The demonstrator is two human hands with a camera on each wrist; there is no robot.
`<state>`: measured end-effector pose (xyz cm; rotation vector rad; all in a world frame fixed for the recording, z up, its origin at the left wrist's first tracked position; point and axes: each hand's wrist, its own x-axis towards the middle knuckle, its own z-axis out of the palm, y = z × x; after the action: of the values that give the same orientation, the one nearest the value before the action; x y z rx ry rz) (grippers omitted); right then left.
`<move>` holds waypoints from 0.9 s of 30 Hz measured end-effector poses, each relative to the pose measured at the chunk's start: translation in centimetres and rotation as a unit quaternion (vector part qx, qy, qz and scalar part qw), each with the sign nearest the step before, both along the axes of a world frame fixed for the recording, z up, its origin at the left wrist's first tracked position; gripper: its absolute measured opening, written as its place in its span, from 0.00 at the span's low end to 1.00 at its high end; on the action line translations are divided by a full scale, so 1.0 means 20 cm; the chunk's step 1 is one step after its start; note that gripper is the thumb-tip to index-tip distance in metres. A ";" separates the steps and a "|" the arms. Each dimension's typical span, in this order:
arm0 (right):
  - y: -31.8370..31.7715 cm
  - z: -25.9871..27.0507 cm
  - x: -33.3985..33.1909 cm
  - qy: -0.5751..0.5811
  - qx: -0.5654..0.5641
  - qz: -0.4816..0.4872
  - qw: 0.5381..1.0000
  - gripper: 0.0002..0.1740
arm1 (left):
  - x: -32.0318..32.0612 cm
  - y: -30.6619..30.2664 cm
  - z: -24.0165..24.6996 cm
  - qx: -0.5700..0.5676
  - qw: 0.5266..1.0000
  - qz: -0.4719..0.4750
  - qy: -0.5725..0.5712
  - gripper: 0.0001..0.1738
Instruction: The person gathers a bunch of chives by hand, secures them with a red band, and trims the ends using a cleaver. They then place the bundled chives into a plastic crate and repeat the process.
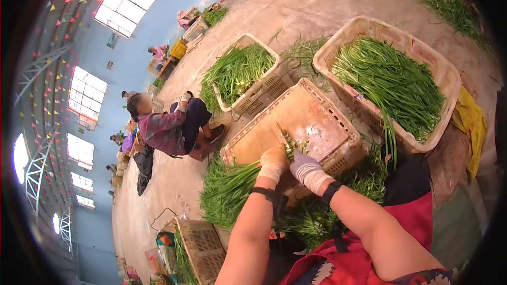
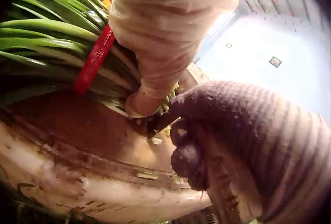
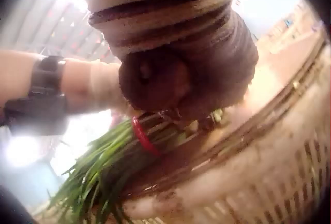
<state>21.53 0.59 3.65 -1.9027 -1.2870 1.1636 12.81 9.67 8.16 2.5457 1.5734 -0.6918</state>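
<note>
My left hand (image 1: 274, 162), in a pale glove, grips a bundle of chives (image 1: 237, 182) near its cut-end side and holds it down on an upturned crate (image 1: 259, 140). A red band (image 2: 94, 61) wraps the bundle, its leaves hanging past the crate's left edge. Right beside it, my gloved right hand (image 1: 308, 171) is curled round the wooden handle of a knife (image 2: 222, 180). In the left wrist view the dark blade lies at the stem ends, by the left fingertips. Small trimmed stem pieces (image 1: 301, 143) lie on the crate just beyond both hands.
A large crate of loose chives (image 1: 391, 74) stands at the right, another filled crate (image 1: 243, 71) beyond the upturned one. Loose greens (image 1: 327, 211) lie below my arms. A crouching person (image 1: 163, 126) is at the left; another crate (image 1: 200, 248) stands at lower left.
</note>
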 end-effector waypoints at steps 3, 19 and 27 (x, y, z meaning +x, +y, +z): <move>-0.06 0.03 0.06 0.156 0.028 0.003 0.987 0.28 | -0.04 -0.02 0.00 -0.039 0.999 -0.033 0.015 0.41; 0.38 -0.10 0.81 -0.451 0.165 0.240 0.844 0.14 | -0.64 -0.39 -0.10 0.311 0.923 -0.072 -0.214 0.54; -0.16 -0.04 0.81 -0.344 0.280 0.502 0.742 0.23 | -0.97 -0.35 0.12 0.501 0.789 0.017 -0.356 0.51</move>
<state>37.75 -2.55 2.82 -1.1039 -2.8796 0.2601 -6.65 2.72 10.54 2.6878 1.8761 1.3550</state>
